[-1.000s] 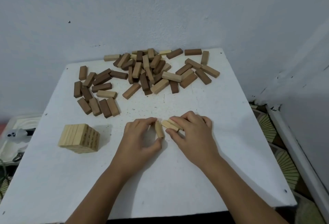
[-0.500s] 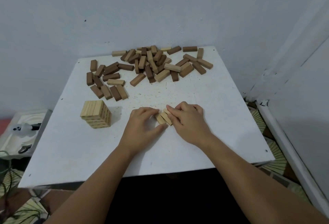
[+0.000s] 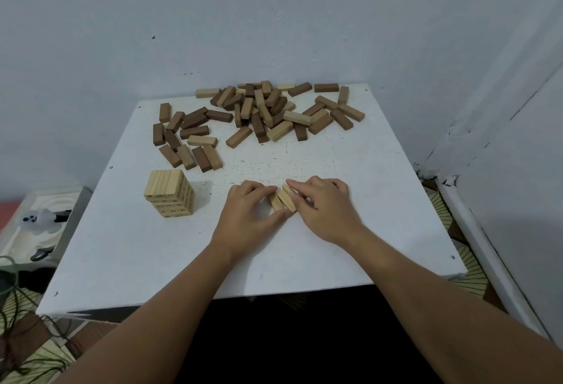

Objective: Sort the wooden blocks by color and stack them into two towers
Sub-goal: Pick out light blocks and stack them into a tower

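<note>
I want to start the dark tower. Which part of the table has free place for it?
Bare patches: the table's right side, beyond the right hand, and the near strip below the light tower. The far end is crowded with loose blocks.

The light blocks (image 3: 282, 200) between the hands now lie pressed side by side in one tight row; a second ago they sat apart, one near each hand and at different angles. The left hand (image 3: 248, 214) and right hand (image 3: 321, 210) close in from either side (fingertips on the row's ends). Both hands sit closer together at the frame's centre.
</note>
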Tool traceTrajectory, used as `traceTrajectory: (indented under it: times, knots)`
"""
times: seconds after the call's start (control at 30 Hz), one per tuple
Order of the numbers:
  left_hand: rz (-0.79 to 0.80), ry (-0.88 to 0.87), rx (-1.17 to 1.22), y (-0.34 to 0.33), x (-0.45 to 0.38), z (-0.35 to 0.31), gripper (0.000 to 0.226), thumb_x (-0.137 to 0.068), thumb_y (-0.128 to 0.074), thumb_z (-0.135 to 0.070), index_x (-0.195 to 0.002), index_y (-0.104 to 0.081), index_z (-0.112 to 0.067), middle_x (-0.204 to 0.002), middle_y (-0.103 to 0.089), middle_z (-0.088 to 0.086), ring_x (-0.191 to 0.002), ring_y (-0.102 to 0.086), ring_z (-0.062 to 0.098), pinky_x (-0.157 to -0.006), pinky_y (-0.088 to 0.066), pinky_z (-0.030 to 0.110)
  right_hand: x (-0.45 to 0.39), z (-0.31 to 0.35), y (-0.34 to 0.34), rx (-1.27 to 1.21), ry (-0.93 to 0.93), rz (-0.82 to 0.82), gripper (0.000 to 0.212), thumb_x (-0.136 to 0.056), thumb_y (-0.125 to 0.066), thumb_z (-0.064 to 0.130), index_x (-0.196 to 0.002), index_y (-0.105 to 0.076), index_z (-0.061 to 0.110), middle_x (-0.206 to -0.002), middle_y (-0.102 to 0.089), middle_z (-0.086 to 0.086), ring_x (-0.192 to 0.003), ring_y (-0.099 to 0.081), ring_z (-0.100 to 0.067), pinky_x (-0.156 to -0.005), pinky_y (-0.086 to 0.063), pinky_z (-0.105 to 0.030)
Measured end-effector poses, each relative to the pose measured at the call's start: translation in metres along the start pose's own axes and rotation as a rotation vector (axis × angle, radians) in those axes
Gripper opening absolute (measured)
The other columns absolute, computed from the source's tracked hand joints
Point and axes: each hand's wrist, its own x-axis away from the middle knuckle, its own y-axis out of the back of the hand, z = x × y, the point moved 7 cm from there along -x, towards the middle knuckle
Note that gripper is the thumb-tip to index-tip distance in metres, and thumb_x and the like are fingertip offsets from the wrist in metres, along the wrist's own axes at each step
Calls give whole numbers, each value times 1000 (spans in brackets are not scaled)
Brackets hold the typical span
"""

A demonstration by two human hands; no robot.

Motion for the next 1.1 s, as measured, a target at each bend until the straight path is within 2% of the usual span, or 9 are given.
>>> traceTrajectory:
  times: [0.07,0.23,0.37,0.5,0.57,0.67,0.87,1.0,1.1]
  knots:
    - [-7,-18,-12,1,1,-3,58,-80,-81,-58,-129,-70,-31,-112,-56,-21,-111,-43,5,-97,-38,17,-1,1,0,12,3,0,37,-107,-43,41,-140,-60,40,-95,-53,19,-96,-45,2,-115,-18,-31]
    - [20,-6,-42,-1,2,-5,72,-74,-80,-69,-134,-66,-31,-115,-52,-22,-112,-39,4,-95,-32,14,0,1,2,-15,-3,-41,37,-106,-45,39,-141,-59,38,-88,-54,23,-90,-49,0,-112,-20,-28]
    - [22,-14,-63,-1,1,-4,65,-79,-76,-67,-132,-67,-32,-115,-52,-21,-111,-38,5,-97,-38,23,1,1,5,-62,8,-89,32,-105,-50,29,-133,-65,33,-83,-54,27,-87,-52,5,-113,-26,-33]
    - [7,-26,-51,-1,2,-4,54,-85,-74,-57,-131,-69,-29,-114,-54,-19,-110,-41,9,-98,-40,26,1,-1,2,-30,33,-123,23,-102,-56,38,-117,-73,41,-86,-51,19,-92,-50,-3,-108,-26,-32]
    - [3,-19,-44,-2,2,-3,53,-86,-75,-55,-131,-70,-27,-114,-55,-18,-111,-41,9,-97,-39,26,0,-4,3,-26,19,-142,22,-100,-59,40,-117,-74,40,-91,-50,16,-95,-51,-6,-106,-28,-33]
    - [-1,-12,-40,-2,2,-3,55,-87,-74,-54,-136,-66,-30,-114,-54,-18,-113,-41,8,-99,-41,27,0,-5,4,-47,2,-136,28,-100,-58,41,-125,-69,37,-92,-57,17,-97,-54,-7,-112,-29,-37]
    - [68,8,-49,-6,-2,2,59,-88,-70,-61,-141,-61,-37,-115,-46,-19,-113,-36,7,-103,-38,28,2,-3,3,-13,15,-115,37,-96,-61,42,-132,-62,42,-89,-57,19,-96,-49,-4,-114,-23,-33]
    - [83,47,4,-4,-6,2,56,-81,-77,-63,-130,-65,-40,-115,-49,-21,-115,-39,4,-100,-36,25,2,-6,6,11,-42,-152,31,-96,-63,45,-125,-68,39,-80,-56,15,-88,-53,-4,-118,-21,-38]
    - [82,63,33,-2,-7,-1,60,-77,-82,-61,-130,-65,-40,-114,-50,-23,-116,-42,3,-101,-38,25,1,-5,4,-17,-36,-138,26,-98,-59,48,-121,-70,41,-80,-59,20,-89,-53,0,-118,-19,-37]
